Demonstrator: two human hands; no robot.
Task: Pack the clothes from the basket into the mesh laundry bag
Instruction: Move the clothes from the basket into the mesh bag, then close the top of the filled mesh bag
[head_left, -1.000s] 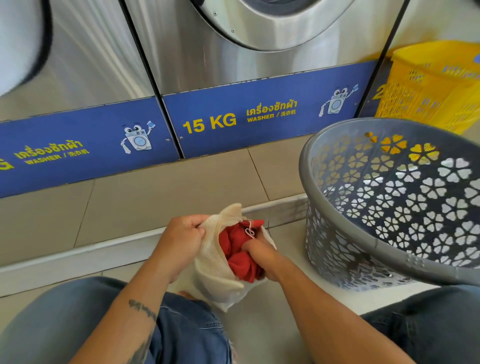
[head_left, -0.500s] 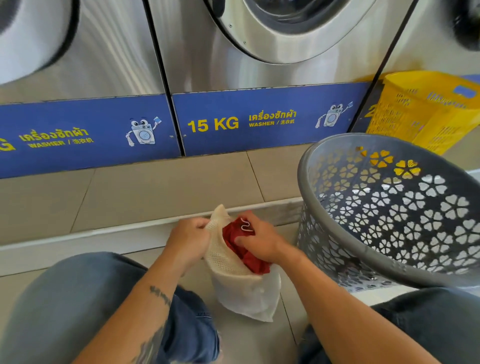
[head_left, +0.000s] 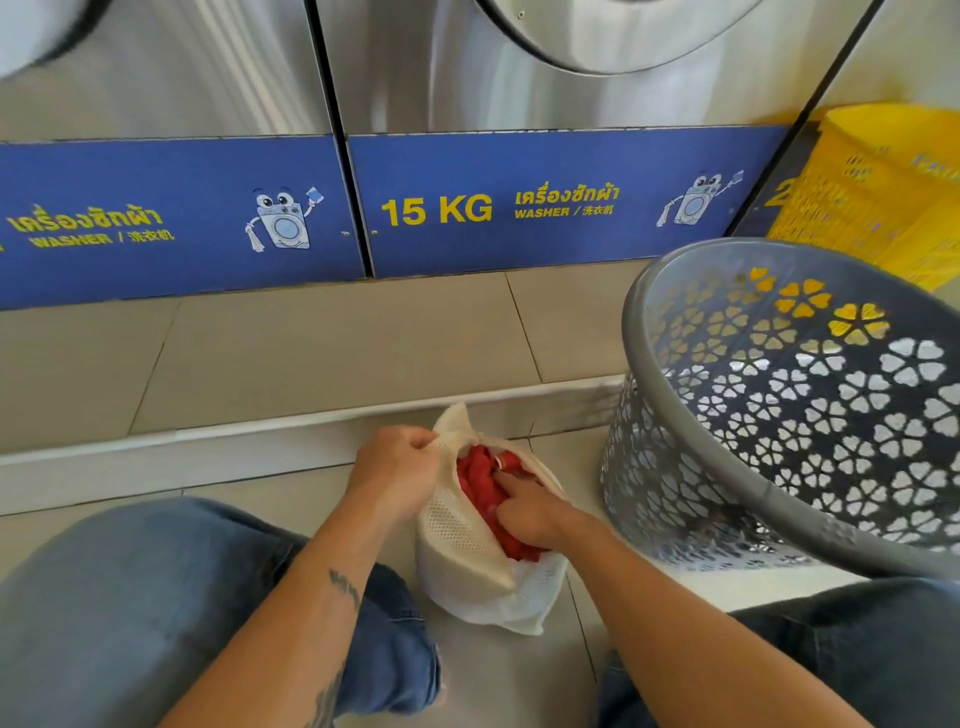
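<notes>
A cream mesh laundry bag sits on the tiled floor between my knees, its mouth held wide. My left hand grips the bag's rim on the left and lifts it. A red garment fills the opening. My right hand is inside the bag's mouth, fingers curled into the red cloth and pressing it down. The grey plastic basket with flower-shaped holes stands tilted just to the right; the part of its inside that I can see holds no clothes.
Steel washers with blue "15 KG" panels stand straight ahead on a raised tiled step. A yellow plastic basket sits behind the grey one at the far right. My jeans-clad knees flank the bag.
My right hand has pushed the red garment deeper into the bag, which has settled lower on the floor. My left hand keeps its hold on the rim.
</notes>
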